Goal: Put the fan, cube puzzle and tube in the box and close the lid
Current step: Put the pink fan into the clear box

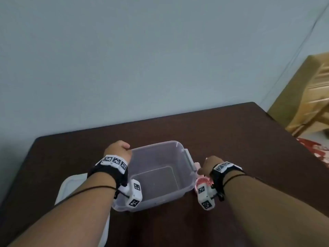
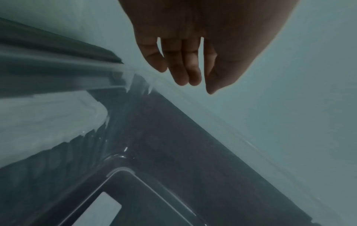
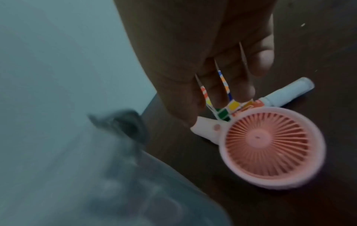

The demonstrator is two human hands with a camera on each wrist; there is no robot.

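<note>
A clear plastic box (image 1: 154,144) stands open in the middle of the dark table, with nothing inside. My left hand (image 1: 118,148) rests at its far left corner; in the left wrist view its fingers (image 2: 183,73) hang straight above the rim (image 2: 58,71) and hold nothing. My right hand (image 1: 211,165) is just right of the box. Its straight fingers (image 3: 222,79) reach down over the coloured cube puzzle (image 3: 233,105). The pink fan (image 3: 270,146) lies flat beside the cube, partly under my wrist (image 1: 204,181). A white tube (image 3: 289,91) lies beyond them.
The white lid (image 1: 71,184) lies flat on the table left of the box, under my left forearm. Bare brown table (image 1: 231,131) stretches behind and to the right. A wooden piece of furniture (image 1: 311,95) stands past the table's right edge.
</note>
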